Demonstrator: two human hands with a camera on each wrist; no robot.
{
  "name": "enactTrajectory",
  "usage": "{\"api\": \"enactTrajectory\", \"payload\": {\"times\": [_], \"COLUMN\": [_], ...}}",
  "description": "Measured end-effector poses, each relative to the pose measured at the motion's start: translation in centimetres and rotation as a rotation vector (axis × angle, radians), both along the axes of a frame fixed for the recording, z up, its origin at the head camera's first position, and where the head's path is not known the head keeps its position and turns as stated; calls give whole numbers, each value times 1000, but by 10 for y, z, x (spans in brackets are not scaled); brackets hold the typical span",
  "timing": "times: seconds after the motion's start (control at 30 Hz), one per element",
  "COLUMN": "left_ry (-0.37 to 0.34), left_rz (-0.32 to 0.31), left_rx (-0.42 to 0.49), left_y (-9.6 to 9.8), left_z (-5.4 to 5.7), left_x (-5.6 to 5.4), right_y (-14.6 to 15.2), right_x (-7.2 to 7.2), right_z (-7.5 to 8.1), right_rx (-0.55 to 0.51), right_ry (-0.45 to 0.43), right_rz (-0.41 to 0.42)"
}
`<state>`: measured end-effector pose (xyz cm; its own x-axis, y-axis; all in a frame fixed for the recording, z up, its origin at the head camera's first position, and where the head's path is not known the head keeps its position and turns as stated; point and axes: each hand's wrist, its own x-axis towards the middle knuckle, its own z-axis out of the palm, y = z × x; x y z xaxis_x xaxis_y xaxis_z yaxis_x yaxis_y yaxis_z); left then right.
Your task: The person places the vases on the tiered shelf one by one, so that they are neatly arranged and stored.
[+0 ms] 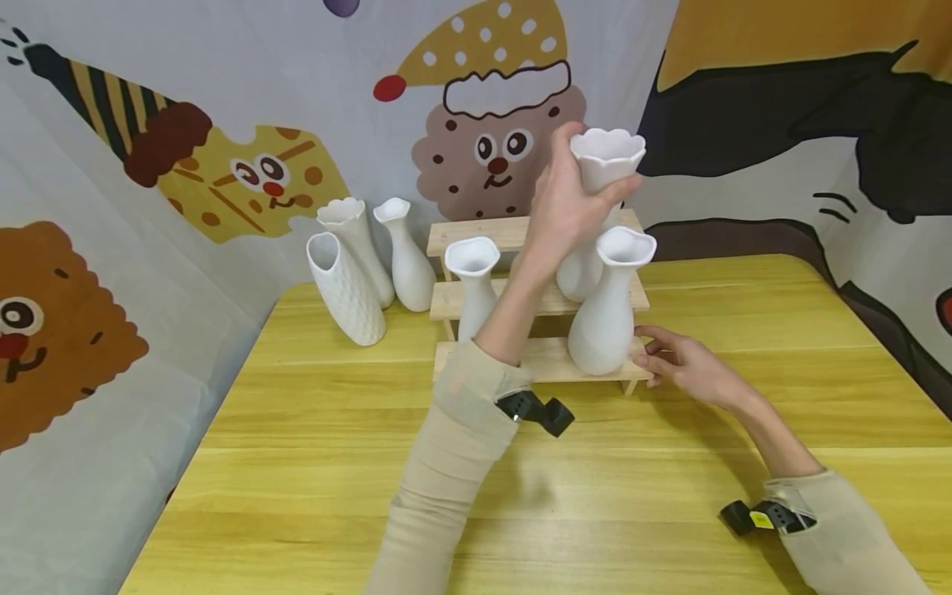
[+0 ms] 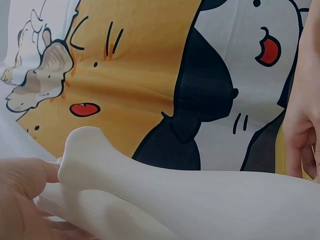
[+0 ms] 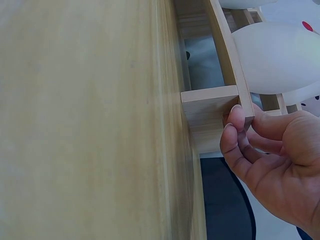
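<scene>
My left hand (image 1: 568, 198) grips a white vase (image 1: 606, 169) with a scalloped rim near its top, over the right part of a three-tier wooden stand (image 1: 476, 235). A flared-rim white vase (image 1: 601, 330) stands on the lowest shelf and partly hides the held one. In the left wrist view, the held vase (image 2: 100, 210) shows behind that nearer vase (image 2: 225, 200). My right hand (image 1: 692, 368) holds the right end of the lowest shelf. Thumb and fingers pinch the shelf's corner (image 3: 245, 107) in the right wrist view.
Another white vase (image 1: 473, 285) stands on the stand's left side, partly behind my left forearm. Left of the stand, on the wooden table (image 1: 320, 479), are a textured vase (image 1: 348, 293), a scalloped vase (image 1: 360, 240) and a slim-necked vase (image 1: 409, 260). A cartoon-printed cloth (image 1: 297, 49) hangs behind.
</scene>
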<state>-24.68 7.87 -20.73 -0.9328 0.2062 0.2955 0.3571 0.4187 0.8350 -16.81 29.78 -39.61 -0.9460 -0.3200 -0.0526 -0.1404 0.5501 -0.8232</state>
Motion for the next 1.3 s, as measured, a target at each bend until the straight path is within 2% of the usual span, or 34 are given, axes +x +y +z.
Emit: {"api": "enactTrajectory", "payload": {"times": [0.23, 0.53, 0.9, 1.3], "left_ry": [7, 18, 65, 155], "left_rz": [-8, -28, -19, -11], "left_rx": [11, 12, -50, -15], "left_y": [-4, -15, -32, -62], "left_z": [4, 16, 31, 31], "left_x": [3, 13, 27, 38], "right_y": [0, 0, 0, 0], "right_x": [0, 0, 0, 1], "right_z": [-1, -1, 0, 0], "right_rx": [0, 8, 11, 22], "right_ry": [4, 6, 3, 9], "right_rz": [-1, -3, -4, -1]}}
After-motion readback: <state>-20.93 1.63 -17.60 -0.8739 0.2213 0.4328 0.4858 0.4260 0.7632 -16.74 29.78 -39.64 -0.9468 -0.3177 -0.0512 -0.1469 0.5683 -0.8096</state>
